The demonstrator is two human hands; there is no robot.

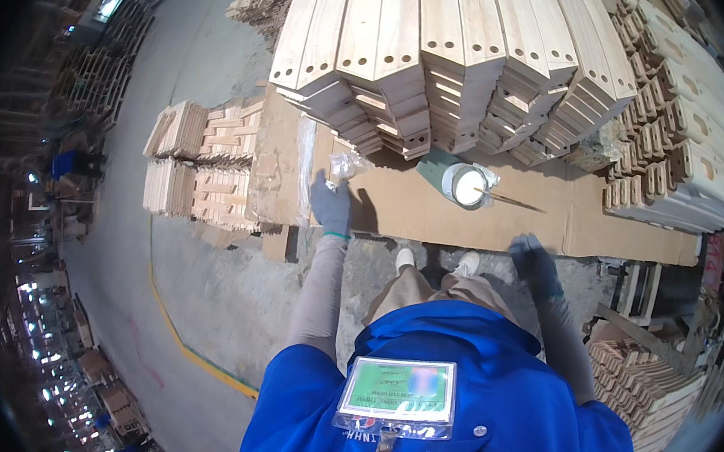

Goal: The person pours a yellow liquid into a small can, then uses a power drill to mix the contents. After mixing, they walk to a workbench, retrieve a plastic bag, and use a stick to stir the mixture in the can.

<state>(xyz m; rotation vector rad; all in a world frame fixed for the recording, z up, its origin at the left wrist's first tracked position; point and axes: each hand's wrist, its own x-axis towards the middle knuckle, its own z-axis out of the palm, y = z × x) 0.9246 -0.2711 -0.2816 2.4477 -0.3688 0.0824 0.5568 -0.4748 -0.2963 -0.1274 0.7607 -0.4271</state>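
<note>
My left hand (331,208), in a grey glove, is over the cardboard sheet (430,220) with its fingers drawn together. A small whitish bit shows at the fingertips, too small to name. Just beyond lies a clear plastic bag (348,165), its contents hard to make out. My right hand (535,264), also gloved, is at the cardboard's near edge, fingers stretched out and holding nothing. Between and beyond my hands stands a round tub of white liquid or paste (469,186), a thin wooden stick (515,200) leaning out of it. Something dark green (433,168) sits beside the tub.
Tall stacks of pale wooden boards with round holes (425,57) rise behind the tub. More slotted wooden parts (673,138) are piled at the right. Low wooden bundles (201,158) lie at the left. A yellow line (193,357) runs along the concrete floor.
</note>
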